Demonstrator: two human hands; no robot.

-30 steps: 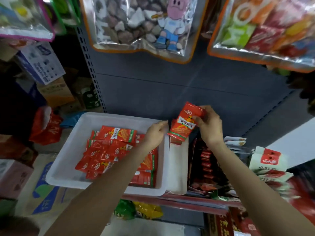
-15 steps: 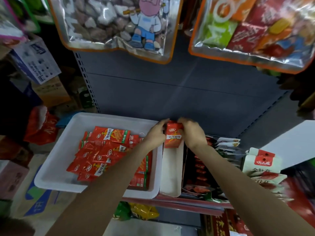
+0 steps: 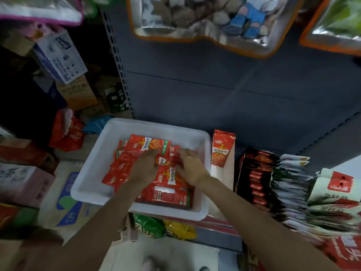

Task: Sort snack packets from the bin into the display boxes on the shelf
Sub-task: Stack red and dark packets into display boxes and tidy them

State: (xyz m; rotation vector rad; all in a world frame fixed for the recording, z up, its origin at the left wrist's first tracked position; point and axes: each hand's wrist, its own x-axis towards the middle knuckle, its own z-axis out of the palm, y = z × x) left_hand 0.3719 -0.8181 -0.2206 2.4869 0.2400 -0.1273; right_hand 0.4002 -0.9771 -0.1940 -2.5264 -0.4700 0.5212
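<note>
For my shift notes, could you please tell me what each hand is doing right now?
Left hand: open, resting on the red packets in the white bin.
Right hand: reaching among the packets; its grip cannot be told.

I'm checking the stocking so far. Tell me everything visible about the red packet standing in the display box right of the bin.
The red packet stands upright at the back of the narrow white display box, just right of the white bin. It is glossy, with a crimped top edge, a white oval logo, a white text band and an orange picture below. Neither hand touches it.
</note>
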